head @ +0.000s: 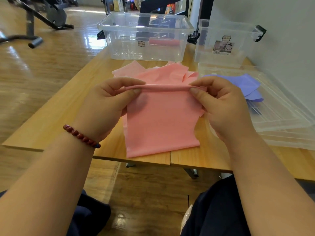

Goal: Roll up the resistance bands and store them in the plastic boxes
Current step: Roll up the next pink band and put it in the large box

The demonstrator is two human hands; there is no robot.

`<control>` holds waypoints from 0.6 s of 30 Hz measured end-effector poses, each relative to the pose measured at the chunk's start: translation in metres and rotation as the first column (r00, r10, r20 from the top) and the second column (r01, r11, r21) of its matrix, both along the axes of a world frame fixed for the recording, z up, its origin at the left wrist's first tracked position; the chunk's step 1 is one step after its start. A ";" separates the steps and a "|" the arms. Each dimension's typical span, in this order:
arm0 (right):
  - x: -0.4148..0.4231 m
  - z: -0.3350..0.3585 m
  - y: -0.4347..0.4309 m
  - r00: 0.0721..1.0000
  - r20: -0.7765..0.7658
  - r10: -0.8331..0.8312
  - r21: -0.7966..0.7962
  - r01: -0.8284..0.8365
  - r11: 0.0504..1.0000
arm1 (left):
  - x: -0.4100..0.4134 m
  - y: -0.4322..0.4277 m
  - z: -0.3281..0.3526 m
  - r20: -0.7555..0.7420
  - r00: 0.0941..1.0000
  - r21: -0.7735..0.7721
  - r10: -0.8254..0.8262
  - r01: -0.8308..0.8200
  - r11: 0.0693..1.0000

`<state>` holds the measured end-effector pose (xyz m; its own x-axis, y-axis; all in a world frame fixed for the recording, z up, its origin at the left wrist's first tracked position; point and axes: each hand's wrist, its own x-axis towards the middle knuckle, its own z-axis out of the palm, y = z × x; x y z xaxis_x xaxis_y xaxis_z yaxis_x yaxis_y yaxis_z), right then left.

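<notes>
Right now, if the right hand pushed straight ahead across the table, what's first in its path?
The right hand would most likely meet the loose pink bands piled just beyond it, then the large clear box. Depth is hard to judge; the purple band lies off to its right.

Bare table (56,114) lies open on the left; clear boxes (144,36) block the far edge, stacked lids (281,120) the right.

Both bare forearms reach forward, the left hand (109,101) and right hand (219,106) raised level, palms inward, each thumb-and-fingertip grip pinched closed, a red beaded bracelet (81,136) circling the left wrist.
</notes>
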<state>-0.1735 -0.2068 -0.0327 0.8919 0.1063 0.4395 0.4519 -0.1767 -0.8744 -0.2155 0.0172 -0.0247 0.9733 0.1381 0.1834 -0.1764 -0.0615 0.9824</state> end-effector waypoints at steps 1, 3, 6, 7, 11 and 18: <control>0.000 0.000 0.000 1.000 0.011 -0.013 -0.009 0.013 1.000 | 0.000 0.001 0.001 0.005 1.000 -0.004 -0.005 0.005 1.000; -0.001 0.001 0.000 1.000 0.023 -0.012 -0.009 0.013 1.000 | 0.000 0.001 0.002 0.007 1.000 -0.015 -0.027 0.027 1.000; -0.002 0.000 0.001 0.999 0.049 -0.007 -0.030 0.008 1.000 | -0.002 0.000 0.003 0.003 0.998 -0.028 -0.056 0.056 0.998; -0.002 0.000 0.001 0.998 0.058 -0.004 -0.034 0.006 0.999 | -0.002 0.000 0.003 0.003 0.998 -0.029 -0.060 0.060 0.998; -0.004 0.002 0.002 0.999 0.043 0.001 0.029 -0.002 1.000 | -0.002 0.000 0.004 0.003 0.999 -0.044 -0.053 0.053 0.998; -0.006 0.005 0.003 1.000 -0.021 -0.001 0.084 0.003 0.996 | -0.005 0.000 0.009 -0.104 0.984 -0.254 -0.145 0.115 0.960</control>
<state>-0.1791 -0.2039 -0.0273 0.9013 0.0681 0.4278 0.4328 -0.1035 -0.8955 -0.2209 0.0169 -0.0155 0.9986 0.0347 0.0403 -0.0464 0.2004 0.9786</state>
